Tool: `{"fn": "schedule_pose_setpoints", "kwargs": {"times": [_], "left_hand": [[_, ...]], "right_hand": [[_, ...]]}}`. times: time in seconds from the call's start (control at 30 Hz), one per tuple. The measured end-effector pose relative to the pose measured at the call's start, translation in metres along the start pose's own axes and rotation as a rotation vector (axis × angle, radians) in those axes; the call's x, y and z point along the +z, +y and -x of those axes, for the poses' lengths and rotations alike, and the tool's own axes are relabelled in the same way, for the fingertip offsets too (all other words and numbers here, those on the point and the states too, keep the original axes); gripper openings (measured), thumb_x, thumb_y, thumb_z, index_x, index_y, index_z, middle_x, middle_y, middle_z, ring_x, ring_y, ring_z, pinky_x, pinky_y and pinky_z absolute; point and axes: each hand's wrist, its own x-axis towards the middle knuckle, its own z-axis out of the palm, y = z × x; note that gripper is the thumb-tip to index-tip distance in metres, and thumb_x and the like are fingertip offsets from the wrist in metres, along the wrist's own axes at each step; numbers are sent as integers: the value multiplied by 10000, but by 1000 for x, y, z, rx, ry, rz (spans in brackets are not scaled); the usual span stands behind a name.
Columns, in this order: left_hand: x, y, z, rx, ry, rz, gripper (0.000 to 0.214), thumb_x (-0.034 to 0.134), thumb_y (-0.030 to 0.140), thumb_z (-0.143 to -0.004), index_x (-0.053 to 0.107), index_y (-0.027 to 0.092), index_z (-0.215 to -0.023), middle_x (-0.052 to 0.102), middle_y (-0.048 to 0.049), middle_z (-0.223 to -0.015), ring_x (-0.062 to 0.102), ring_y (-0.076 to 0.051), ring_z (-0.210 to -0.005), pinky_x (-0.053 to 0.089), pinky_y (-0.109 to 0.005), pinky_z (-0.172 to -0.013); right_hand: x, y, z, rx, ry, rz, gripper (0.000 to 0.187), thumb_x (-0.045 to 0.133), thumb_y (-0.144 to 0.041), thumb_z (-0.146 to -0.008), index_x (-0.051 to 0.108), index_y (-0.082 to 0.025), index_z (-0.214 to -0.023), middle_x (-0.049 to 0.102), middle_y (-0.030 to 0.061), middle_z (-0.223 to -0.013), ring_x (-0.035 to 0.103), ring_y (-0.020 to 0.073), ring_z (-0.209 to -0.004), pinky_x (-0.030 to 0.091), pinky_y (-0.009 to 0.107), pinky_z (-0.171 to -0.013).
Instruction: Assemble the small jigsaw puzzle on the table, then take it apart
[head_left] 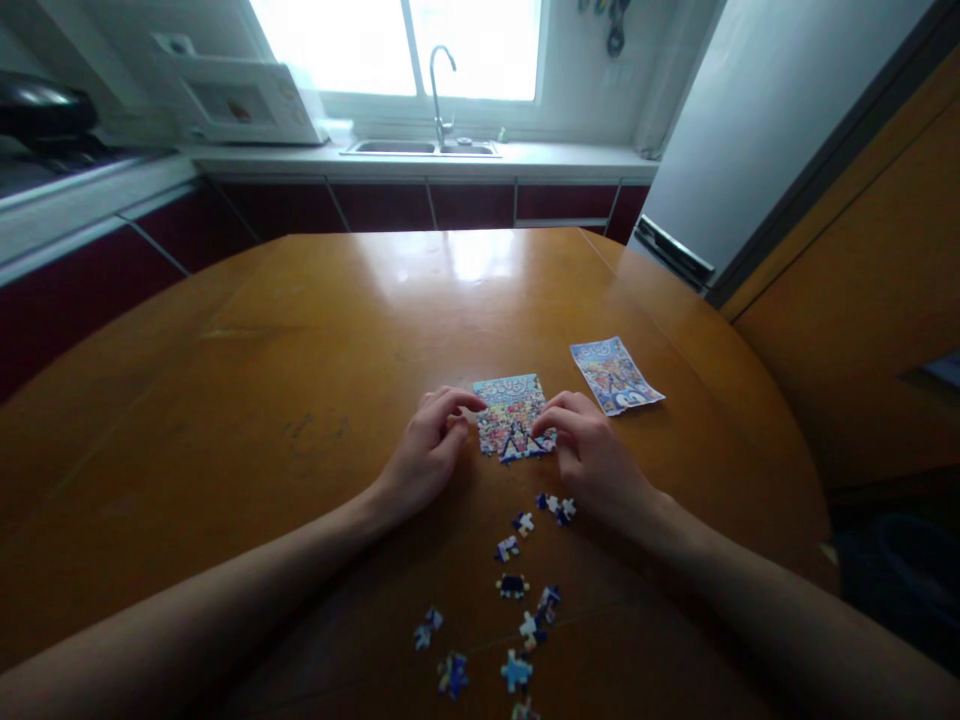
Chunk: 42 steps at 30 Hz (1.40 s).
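In the head view, the puzzle (508, 408) looks mostly joined, its near edge ragged, with loose pieces (512, 587) unplaced nearer. It lies between the left hand (429, 448), thumb and forefinger apart, and the right hand (594, 452), whose grip I cannot tell.

No text can be read with certainty. Near the middle of the frame, pale title lettering runs along the top edge of the partly assembled puzzle (511, 412), too small and soft to spell out. Right of centre, the printed sheet (616, 376) bears similar lettering across its top, equally blurred. Neither shows a legible number or brand.
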Motion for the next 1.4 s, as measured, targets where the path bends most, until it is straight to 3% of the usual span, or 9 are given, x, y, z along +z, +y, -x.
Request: {"fn": "schedule_pose_setpoints", "kwargs": {"times": [0.17,0.47,0.9,1.4], "left_hand": [[-1,1,1,0,9,11,198,476,158,-904,652,193,-987,612,-45,-967,543,-208,-934,431,-350,-811],[-1,1,0,2,28,29,205,481,129,-867,647,187,-972,615,-41,-945,546,-198,-911,423,-328,-768],[-1,3,1,-12,32,37,208,479,114,-845,640,187,-954,614,-36,-927,514,-179,-828,412,-319,-738],[0,1,3,-30,35,26,245,475,71,-822,647,176,-961,614,-37,-923,533,-177,-843,437,-315,-756]], "right_hand": [[-1,-1,1,-17,-77,-23,278,494,38,-824,658,-180,-767,621,45,-840,556,191,-860,445,332,-790],[-1,-6,5,-56,-162,-67,264,511,32,-809,676,-174,-800,638,44,-838,575,182,-852,454,321,-781],[-11,5,-2,28,-46,-82,248,532,-7,-820,684,-197,-771,658,25,-807,599,167,-802,455,317,-732],[-10,9,-2,52,-36,-92,245,520,-26,-824,684,-197,-761,661,30,-800,606,172,-789,461,322,-718]]}}
